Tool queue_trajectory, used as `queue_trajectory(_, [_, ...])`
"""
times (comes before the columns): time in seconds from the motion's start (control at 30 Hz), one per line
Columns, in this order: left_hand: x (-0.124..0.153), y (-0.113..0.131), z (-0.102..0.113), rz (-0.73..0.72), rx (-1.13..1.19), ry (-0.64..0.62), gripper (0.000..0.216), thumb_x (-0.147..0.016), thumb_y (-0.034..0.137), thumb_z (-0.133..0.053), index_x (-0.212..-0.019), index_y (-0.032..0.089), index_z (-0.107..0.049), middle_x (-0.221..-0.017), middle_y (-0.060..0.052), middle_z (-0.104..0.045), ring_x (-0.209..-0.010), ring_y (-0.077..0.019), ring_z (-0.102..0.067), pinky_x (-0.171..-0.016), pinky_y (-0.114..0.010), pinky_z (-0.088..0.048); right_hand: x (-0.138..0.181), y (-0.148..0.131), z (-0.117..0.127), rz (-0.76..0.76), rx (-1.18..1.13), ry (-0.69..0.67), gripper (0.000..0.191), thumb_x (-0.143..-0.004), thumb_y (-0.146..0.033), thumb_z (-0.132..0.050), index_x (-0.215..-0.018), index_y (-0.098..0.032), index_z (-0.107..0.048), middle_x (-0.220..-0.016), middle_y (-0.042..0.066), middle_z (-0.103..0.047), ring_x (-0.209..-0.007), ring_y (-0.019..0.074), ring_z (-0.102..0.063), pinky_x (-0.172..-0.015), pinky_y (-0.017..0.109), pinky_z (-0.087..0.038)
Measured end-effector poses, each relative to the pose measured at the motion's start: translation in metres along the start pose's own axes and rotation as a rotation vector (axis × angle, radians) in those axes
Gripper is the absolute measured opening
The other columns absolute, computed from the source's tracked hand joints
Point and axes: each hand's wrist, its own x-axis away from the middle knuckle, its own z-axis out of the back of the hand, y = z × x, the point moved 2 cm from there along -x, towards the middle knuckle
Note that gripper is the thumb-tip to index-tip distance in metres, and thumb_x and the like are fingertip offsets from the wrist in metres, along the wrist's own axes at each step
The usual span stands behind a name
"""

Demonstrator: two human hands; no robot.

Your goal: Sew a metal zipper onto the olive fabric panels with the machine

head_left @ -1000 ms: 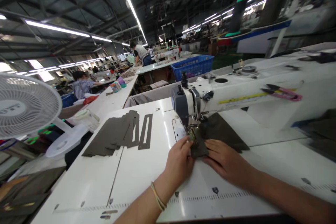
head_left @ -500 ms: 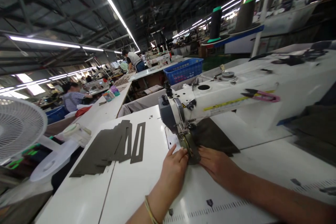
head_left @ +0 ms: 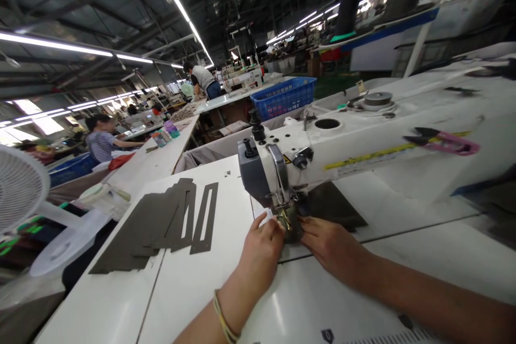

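Note:
Under the needle of the white sewing machine (head_left: 278, 172) lies a dark grey-brown fabric piece (head_left: 294, 234), its near end just short of my fingers' line. My left hand (head_left: 262, 244), with a yellow band at the wrist, has its fingers curled and fingertips pressed at the left edge of this piece. On the opposite side, my right hand (head_left: 332, 242) holds the right edge with its fingers together; the fingertips are partly hidden. Beyond my right hand a larger dark fabric panel (head_left: 334, 207) lies flat below the machine arm.
Left on the table are a stack of dark panels (head_left: 137, 226) and a slotted piece (head_left: 205, 219). Pink-handled thread snips (head_left: 455, 142) rest against the machine arm. A white fan (head_left: 24, 193) stands far left. Behind are a blue basket (head_left: 284, 98) and people at other tables.
The fabric piece has moved away from me under the presser foot, with less of its near end showing. Both hands stay beside it. The whole view has shifted closer to the machine.

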Motion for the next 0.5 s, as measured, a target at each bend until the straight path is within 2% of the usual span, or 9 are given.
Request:
queue_trajectory(0.23, [0.0, -0.011, -0.012, 0.06, 0.037, -0.006, 0.02, -0.085, 0.004, -0.042, -0.09, 0.013, -0.059, -0.088, -0.011, -0.064, -0.087, -0.0208, -0.063, -0.09, -0.041, -0.052, -0.009, 0.004, 0.001, -0.069, 0.032, 0.029, 0.036, -0.081, 0.002, -0.037, -0.079, -0.017, -0.068, -0.074, 0.005, -0.068, -0.074, 0.0177, -0.065, -0.081, 0.033, -0.054])
queue_trajectory(0.4, [0.006, -0.004, -0.002, 0.085, 0.052, -0.034, 0.023, -0.084, 0.007, -0.044, -0.101, 0.013, -0.058, -0.096, -0.01, -0.066, -0.095, -0.021, -0.063, -0.098, -0.044, -0.046, -0.001, 0.004, 0.003, 0.006, 0.109, 0.087, 0.033, -0.091, -0.009, -0.037, -0.08, -0.016, -0.067, -0.083, 0.008, -0.069, -0.076, 0.0175, -0.065, -0.077, 0.031, -0.055])
queue_trajectory(0.5, [0.008, 0.0, 0.0, 0.06, 0.018, -0.023, 0.022, -0.085, 0.007, -0.043, -0.099, 0.014, -0.058, -0.094, -0.009, -0.066, -0.092, -0.0195, -0.064, -0.101, -0.043, -0.043, 0.006, 0.007, 0.001, 0.005, 0.142, 0.078, 0.035, -0.093, -0.011, -0.034, -0.08, -0.015, -0.067, -0.086, 0.009, -0.069, -0.083, 0.0184, -0.066, -0.08, 0.031, -0.054])
